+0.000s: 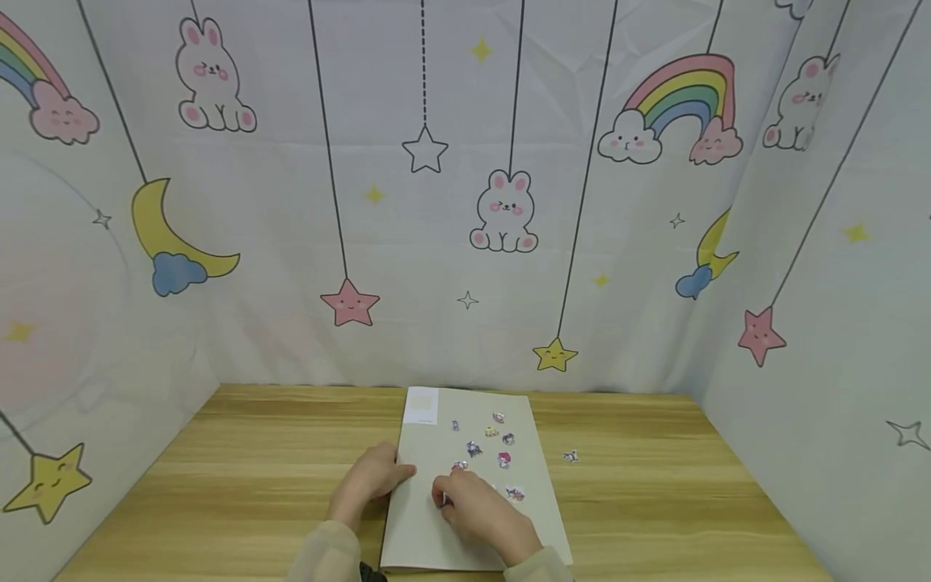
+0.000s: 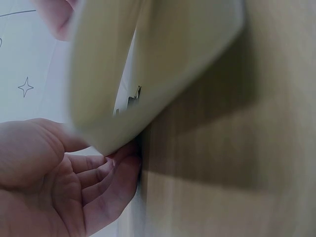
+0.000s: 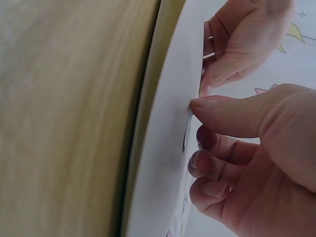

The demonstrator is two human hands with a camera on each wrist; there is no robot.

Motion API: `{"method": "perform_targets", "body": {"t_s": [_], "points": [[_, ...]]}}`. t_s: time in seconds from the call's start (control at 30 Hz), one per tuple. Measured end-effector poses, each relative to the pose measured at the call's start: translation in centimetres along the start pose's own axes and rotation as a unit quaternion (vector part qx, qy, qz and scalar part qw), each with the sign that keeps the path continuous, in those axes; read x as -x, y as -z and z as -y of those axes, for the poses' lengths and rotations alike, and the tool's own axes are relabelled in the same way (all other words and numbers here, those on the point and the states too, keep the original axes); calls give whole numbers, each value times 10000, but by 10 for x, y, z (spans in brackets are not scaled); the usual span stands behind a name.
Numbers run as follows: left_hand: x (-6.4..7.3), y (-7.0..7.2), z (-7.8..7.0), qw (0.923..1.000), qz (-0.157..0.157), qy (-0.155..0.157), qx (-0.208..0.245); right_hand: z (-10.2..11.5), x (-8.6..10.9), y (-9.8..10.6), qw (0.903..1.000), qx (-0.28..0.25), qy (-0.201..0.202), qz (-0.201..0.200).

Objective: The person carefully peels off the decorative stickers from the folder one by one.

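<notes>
A cream file folder [image 1: 422, 525] lies on the wooden table, with several small cartoon stickers [image 1: 474, 449] on its cover. My left hand [image 1: 372, 473] grips the folder's left edge, thumb on top and fingers tucked beneath, as the left wrist view shows. Inside the folder there is a dark metal clip [image 2: 133, 98], partly hidden. Over the lower middle of the cover, my right hand [image 1: 476, 509] pinches a sticker [image 3: 187, 131] between thumb and fingers, close against the surface. That sticker's picture is mostly covered by the hand.
One loose sticker [image 1: 570, 457] lies on the table [image 1: 640, 509] to the right of the folder. A white label [image 1: 422, 406] is at the cover's top left corner. Printed cloth [image 1: 436, 339] with rabbits and stars hangs behind the table and at both sides.
</notes>
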State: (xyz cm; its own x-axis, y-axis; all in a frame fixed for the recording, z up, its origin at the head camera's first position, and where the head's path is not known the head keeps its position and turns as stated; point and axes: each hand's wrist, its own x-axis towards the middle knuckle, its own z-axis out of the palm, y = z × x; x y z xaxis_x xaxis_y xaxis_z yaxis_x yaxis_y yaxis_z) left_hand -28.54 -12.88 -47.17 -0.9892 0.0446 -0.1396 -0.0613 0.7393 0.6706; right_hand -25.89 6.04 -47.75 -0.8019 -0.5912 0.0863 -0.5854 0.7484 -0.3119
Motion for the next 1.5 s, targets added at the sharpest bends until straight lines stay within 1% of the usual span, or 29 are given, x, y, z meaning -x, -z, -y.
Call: {"method": "perform_targets", "body": {"t_s": [0.1,0.37,0.63,0.77,0.97,1.07,1.23,1.3,1.37,1.47,1.5], "points": [[1,0,0,10000,-12,-64,-52,-1,0,0,10000,-10,71,-64],[2,-1,-1,9999,-40,-143,-23,-3,4,1,9993,-73,271,-237],[3,1,-1,9999,-48,-140,-16,-6,4,5,9995,-290,79,-66],[5,2,-2,9999,-1,-132,-1,-7,5,7,9992,-394,18,37],[5,2,-4,9999,14,-101,33,-11,6,13,9986,-518,-46,15],[4,1,-5,9999,10,-111,-20,-14,8,19,9977,-656,-124,-73],[4,0,-4,10000,14,-70,-45,-21,13,32,9951,-898,-238,-341],[4,0,-4,10000,21,-57,-24,-25,14,37,9922,-1144,-304,-396],[5,0,-4,10000,25,-65,25,-29,16,43,9900,-1275,-393,-462],[5,0,-5,9999,35,-85,95,-38,20,51,9878,-1362,-402,-642],[5,0,-5,9999,38,-90,104,-41,21,54,9881,-1288,-415,-734]]}}
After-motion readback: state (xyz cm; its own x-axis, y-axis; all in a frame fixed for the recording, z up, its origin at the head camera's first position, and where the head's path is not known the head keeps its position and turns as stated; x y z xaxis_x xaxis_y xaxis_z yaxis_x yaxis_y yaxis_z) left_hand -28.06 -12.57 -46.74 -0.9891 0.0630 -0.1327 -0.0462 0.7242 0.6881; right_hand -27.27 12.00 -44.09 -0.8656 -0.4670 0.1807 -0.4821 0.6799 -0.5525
